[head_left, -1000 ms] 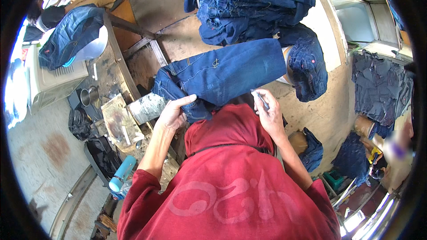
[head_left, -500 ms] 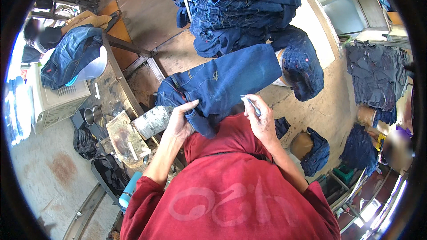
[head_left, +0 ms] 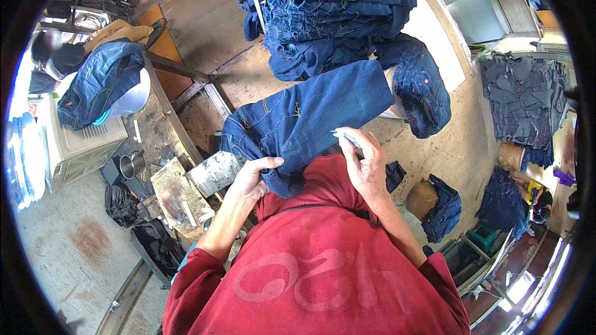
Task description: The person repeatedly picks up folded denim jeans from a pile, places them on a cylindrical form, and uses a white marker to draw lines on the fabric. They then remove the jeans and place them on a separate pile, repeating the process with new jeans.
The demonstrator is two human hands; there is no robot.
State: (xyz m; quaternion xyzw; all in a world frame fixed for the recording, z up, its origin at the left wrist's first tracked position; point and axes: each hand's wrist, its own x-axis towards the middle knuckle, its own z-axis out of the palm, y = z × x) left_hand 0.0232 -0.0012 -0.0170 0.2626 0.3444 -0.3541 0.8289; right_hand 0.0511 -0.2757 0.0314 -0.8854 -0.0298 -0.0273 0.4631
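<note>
A pair of dark blue jeans (head_left: 310, 118) lies spread across my lap and the work surface in front of me. My left hand (head_left: 254, 177) grips the near edge of the jeans at the waist end, fingers curled over the cloth. My right hand (head_left: 366, 164) hovers over the jeans' near right edge and pinches a small pale metal tool (head_left: 345, 137), its tip pointing left toward the fabric. My red top fills the lower part of the view.
A tall stack of folded blue jeans (head_left: 335, 6) stands behind. More denim (head_left: 416, 80) hangs at right, and piles (head_left: 524, 99) lie farther right. A wooden bench (head_left: 180, 192) with a metal cup (head_left: 131, 164), a grey block (head_left: 214, 172) and a white box (head_left: 74, 146) is at left.
The view has shifted slightly. My left hand has slid along the jeans' edge and closed on it. My right hand still holds the tool near the fabric.
</note>
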